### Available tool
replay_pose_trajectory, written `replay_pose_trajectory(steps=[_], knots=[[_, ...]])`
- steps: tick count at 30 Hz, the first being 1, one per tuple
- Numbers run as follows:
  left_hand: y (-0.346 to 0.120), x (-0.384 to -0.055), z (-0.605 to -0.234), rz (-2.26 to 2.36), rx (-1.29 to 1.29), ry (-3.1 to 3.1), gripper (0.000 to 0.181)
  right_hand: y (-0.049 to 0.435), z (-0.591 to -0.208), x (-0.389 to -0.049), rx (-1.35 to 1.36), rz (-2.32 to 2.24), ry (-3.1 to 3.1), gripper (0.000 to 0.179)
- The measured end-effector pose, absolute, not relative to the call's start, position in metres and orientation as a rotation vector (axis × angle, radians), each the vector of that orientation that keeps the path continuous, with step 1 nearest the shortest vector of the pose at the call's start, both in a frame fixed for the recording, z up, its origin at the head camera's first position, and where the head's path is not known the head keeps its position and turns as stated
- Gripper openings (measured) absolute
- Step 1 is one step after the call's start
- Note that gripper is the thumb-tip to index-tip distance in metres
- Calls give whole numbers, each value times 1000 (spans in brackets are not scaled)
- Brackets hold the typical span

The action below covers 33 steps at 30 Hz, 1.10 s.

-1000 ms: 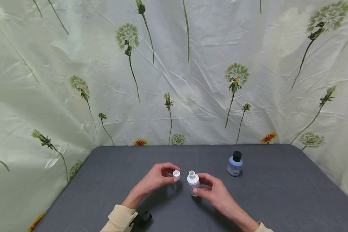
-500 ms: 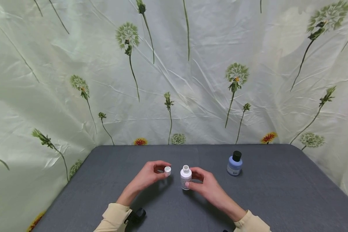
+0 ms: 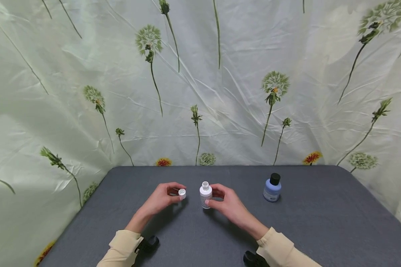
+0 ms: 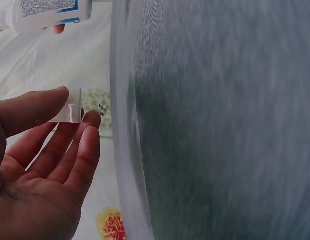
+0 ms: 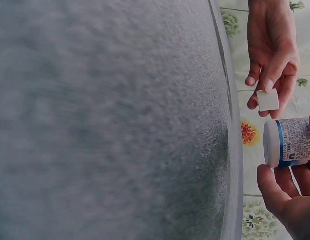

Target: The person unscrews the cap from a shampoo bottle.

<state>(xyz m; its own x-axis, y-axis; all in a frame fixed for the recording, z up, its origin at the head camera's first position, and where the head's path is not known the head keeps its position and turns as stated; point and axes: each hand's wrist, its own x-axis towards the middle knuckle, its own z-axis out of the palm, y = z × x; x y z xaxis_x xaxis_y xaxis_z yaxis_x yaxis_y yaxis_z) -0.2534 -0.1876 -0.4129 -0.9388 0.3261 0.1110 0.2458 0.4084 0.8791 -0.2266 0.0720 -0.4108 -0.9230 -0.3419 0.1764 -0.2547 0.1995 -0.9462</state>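
In the head view my left hand pinches a small white bottle cap, its hollow side facing up. The left wrist view shows the thumb on one side of the cap and fingertips on the other. My right hand grips a white plastic bottle from the right side, thumb in front. The bottle is upright, and its bare neck and open mouth show at the top. Small print and a blue band mark its label in the right wrist view. A short gap separates cap and bottle.
A blue bottle with a black cap stands upright on the dark grey table, to the right of both hands. Behind the table hangs a pale curtain printed with dandelions. Both forearms reach in from the front edge.
Both hands have moved left and farther from the body, carrying the cap and the white bottle along. The grips look the same. The blue bottle stays in place.
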Motion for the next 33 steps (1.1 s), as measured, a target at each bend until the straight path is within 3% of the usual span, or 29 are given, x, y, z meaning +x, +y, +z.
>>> replay_pose_trajectory(steps=[33], knots=[[-219, -293, -411, 1383, 456, 2629, 24, 35, -419, -269, -548, -1876, 2371, 41]])
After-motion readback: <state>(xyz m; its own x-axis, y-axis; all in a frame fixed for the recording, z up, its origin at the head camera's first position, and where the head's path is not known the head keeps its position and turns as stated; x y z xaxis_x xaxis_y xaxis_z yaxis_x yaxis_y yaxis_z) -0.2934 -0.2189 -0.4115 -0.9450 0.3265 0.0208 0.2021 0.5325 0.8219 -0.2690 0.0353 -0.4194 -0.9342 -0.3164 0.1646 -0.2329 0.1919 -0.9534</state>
